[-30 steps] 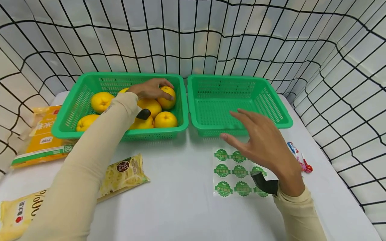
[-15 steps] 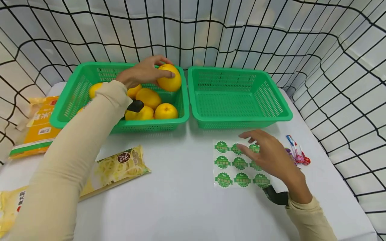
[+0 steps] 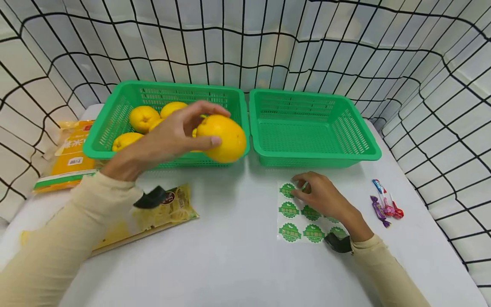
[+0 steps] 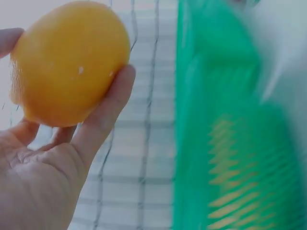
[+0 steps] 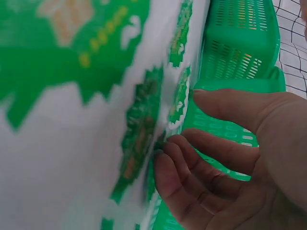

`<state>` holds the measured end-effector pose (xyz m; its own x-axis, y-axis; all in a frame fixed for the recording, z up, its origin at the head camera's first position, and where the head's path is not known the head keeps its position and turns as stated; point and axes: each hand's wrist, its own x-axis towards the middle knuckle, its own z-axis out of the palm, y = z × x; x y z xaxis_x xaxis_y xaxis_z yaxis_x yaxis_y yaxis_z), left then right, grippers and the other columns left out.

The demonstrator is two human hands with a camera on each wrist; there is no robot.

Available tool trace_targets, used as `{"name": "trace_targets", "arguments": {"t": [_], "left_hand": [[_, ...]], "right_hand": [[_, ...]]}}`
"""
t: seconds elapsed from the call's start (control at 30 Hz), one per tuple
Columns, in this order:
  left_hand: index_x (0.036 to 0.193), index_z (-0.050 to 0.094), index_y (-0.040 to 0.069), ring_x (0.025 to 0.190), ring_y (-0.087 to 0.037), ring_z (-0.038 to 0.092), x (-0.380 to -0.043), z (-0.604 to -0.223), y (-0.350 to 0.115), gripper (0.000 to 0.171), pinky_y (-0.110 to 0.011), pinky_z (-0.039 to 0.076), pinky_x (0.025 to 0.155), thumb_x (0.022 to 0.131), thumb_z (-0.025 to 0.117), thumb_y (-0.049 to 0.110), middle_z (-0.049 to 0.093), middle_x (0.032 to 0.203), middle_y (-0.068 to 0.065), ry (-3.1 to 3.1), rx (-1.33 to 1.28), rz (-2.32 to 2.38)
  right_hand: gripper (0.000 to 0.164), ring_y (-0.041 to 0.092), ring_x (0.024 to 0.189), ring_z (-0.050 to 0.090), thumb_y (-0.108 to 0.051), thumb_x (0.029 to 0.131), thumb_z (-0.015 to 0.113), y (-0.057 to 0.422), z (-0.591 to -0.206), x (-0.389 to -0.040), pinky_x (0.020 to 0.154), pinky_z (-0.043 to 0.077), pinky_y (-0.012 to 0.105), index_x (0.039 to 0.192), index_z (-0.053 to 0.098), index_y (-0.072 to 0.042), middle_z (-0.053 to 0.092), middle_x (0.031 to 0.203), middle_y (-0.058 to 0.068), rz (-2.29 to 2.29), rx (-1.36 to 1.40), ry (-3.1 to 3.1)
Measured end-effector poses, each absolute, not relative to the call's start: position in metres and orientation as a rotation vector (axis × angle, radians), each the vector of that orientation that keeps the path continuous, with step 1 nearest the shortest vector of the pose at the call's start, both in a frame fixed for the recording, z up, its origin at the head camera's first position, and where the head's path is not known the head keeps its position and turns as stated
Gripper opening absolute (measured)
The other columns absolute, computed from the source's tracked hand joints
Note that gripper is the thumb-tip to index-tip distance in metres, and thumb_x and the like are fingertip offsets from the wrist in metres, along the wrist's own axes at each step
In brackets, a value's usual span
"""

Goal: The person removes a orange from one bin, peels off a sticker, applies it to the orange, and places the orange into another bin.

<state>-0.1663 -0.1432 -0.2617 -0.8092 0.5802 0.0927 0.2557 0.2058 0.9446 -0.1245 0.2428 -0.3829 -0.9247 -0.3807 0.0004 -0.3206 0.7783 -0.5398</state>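
My left hand (image 3: 203, 128) grips a yellow-orange citrus fruit (image 3: 226, 138) in the air over the front right corner of the left green basket (image 3: 111, 123). In the left wrist view the fruit (image 4: 69, 62) sits between thumb and fingers (image 4: 103, 115). Several more fruits (image 3: 143, 117) lie in that basket. My right hand (image 3: 303, 189) rests on a sheet of round green stickers (image 3: 293, 221), its fingers curled at the top row. The right wrist view shows the fingertips (image 5: 163, 153) at a sticker's edge on the sheet (image 5: 72, 143), thumb apart; whether one is pinched is unclear.
An empty green basket (image 3: 364, 145) stands to the right of the first. Wrapped candies (image 3: 385, 204) lie at the right. A noodle packet (image 3: 161, 213) and an orange bag (image 3: 69, 157) lie at the left. Black netting (image 3: 441, 85) surrounds the white table (image 3: 230, 256).
My left hand has lifted the fruit out of the left basket and brought it forward over the rim. My right hand came down onto the sticker sheet and curled its fingers.
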Motion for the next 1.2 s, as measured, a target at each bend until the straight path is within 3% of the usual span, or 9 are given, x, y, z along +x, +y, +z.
{"name": "trace_targets", "arguments": {"t": [0.23,0.47,0.6,0.67,0.73,0.9,1.0,1.2], "left_hand": [[0.145,0.055,0.017,0.124,-0.036,0.058,-0.106,-0.339,-0.116,0.055,-0.041,0.063,0.089,0.096,0.079,0.013,0.050,0.150,-0.006,2.002,0.708,1.737],[0.151,0.046,0.009,0.131,-0.035,0.054,-0.079,-0.393,-0.086,0.061,-0.038,0.061,0.096,0.098,0.077,0.013,0.042,0.159,-0.013,1.896,0.586,1.866],[0.153,0.045,0.014,0.139,-0.030,0.050,-0.079,-0.396,-0.092,0.065,-0.048,0.046,0.115,0.098,0.079,0.021,0.044,0.158,-0.004,1.951,0.612,1.722],[0.153,0.046,0.016,0.142,-0.027,0.047,-0.082,-0.392,-0.099,0.065,-0.051,0.041,0.119,0.098,0.080,0.026,0.047,0.156,0.001,2.032,0.635,1.641],[0.152,0.048,0.018,0.140,-0.027,0.047,-0.085,-0.389,-0.107,0.063,-0.051,0.043,0.116,0.098,0.080,0.029,0.048,0.154,0.002,2.098,0.662,1.579],[0.153,0.047,0.015,0.131,-0.028,0.049,-0.086,-0.396,-0.110,0.060,-0.037,0.054,0.104,0.101,0.076,0.025,0.045,0.155,-0.005,2.124,0.730,1.588],[0.153,0.047,0.014,0.133,-0.027,0.049,-0.085,-0.399,-0.106,0.060,-0.034,0.054,0.105,0.101,0.076,0.023,0.046,0.156,-0.005,2.131,0.739,1.621],[0.156,0.045,0.016,0.137,-0.022,0.049,-0.087,-0.396,-0.107,0.062,-0.038,0.052,0.110,0.103,0.074,0.028,0.048,0.157,0.002,2.125,0.694,1.597]], "right_hand": [[0.029,0.015,0.082,0.062,-0.017,0.100,0.077,0.242,-0.391,-0.124,0.072,0.053,0.034,0.123,0.075,0.001,0.068,0.102,0.008,-0.841,-0.614,2.907],[0.024,0.013,0.080,0.060,-0.017,0.099,0.078,0.244,-0.398,-0.121,0.070,0.053,0.031,0.118,0.077,-0.003,0.067,0.101,0.006,-0.863,-0.595,2.941],[0.014,0.012,0.077,0.060,-0.013,0.099,0.077,0.245,-0.401,-0.121,0.066,0.053,0.029,0.111,0.076,-0.006,0.067,0.099,0.004,-0.914,-0.597,2.933],[0.009,0.012,0.076,0.061,-0.012,0.100,0.075,0.245,-0.402,-0.122,0.064,0.052,0.028,0.108,0.074,-0.007,0.068,0.096,0.002,-0.948,-0.603,2.923],[0.005,0.012,0.075,0.062,-0.012,0.103,0.072,0.245,-0.402,-0.123,0.064,0.053,0.028,0.106,0.071,-0.008,0.068,0.094,0.001,-0.986,-0.608,2.903],[0.009,0.014,0.078,0.061,-0.015,0.110,0.059,0.245,-0.399,-0.123,0.067,0.053,0.028,0.108,0.061,-0.006,0.067,0.092,0.002,-1.033,-0.614,2.850],[0.011,0.016,0.082,0.063,-0.017,0.112,0.056,0.244,-0.392,-0.121,0.071,0.055,0.031,0.110,0.059,-0.007,0.067,0.096,0.004,-1.050,-0.605,2.835],[0.005,0.016,0.100,0.067,-0.015,0.110,0.060,0.224,-0.366,-0.111,0.090,0.060,0.039,0.110,0.061,-0.009,0.067,0.106,0.002,-1.141,-0.723,2.733]]}}
